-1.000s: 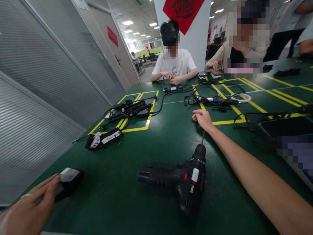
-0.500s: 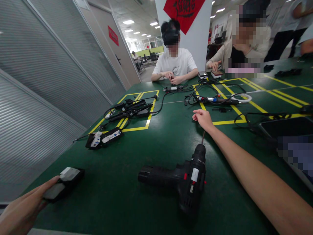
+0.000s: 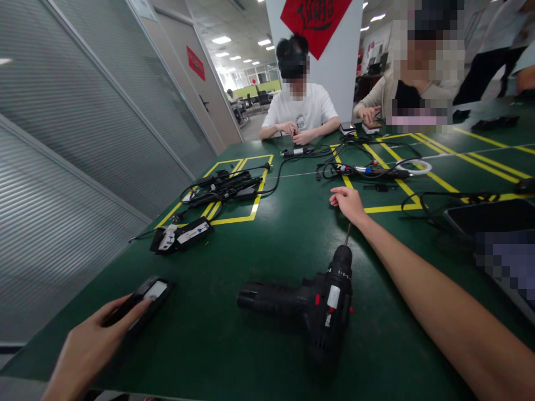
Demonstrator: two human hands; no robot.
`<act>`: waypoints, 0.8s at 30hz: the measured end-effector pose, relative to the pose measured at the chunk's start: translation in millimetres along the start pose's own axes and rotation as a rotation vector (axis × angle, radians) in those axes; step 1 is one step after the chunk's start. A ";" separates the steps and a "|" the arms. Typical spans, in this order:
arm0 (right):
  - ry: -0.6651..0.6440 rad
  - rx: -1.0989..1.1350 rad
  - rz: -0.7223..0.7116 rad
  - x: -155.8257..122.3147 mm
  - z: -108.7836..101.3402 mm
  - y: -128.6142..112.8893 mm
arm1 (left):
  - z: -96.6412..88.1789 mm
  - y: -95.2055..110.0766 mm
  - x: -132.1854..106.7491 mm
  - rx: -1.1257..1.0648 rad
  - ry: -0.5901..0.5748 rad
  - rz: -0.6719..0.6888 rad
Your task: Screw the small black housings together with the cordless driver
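My left hand (image 3: 100, 334) grips a slim black rectangular case (image 3: 156, 292) at the table's left, thumb on top and fingers along its far side. A pale patch shows on the case; the hand covers its near end. A black cordless drill (image 3: 324, 309) with red buttons lies on its side in the front middle, its thin bit pointing away from me. Just beyond the bit, my right hand (image 3: 348, 203) rests on the green table, fingers loosely bent and slightly apart. Nothing shows in them. My right forearm runs along the drill's right side.
Black cables and adapters (image 3: 228, 186) lie inside yellow tape at left, with two black pieces (image 3: 179, 234) before them. More cables and a pen-like tool (image 3: 363, 171) lie beyond my right hand. A dark screen-like device (image 3: 493, 214) is at right. Two people sit across the table.
My left hand has moved right and further over the table with the black case, which is turned and gripped with the thumb across its top. My right hand and the drill stay put.
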State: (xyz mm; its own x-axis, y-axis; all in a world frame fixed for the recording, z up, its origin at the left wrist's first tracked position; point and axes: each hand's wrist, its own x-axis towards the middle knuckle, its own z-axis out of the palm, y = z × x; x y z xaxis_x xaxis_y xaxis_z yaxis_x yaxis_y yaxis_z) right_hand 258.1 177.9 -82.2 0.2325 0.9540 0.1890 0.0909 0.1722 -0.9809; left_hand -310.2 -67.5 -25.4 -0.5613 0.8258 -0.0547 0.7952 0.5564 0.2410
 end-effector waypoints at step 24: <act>0.048 0.222 0.139 -3.7 -12.7 -4.6 | 105.7 428.8 -5.4 -0.360 -0.424 1.272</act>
State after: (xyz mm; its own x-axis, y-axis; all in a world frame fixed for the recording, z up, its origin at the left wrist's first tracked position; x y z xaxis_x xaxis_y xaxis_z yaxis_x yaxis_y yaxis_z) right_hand 269.1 170.5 -77.8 0.2739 0.9605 0.0486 -0.1587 0.0949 -0.9827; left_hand 58.1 176.3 -24.1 0.6595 0.7425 0.1175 0.5631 -0.5915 0.5771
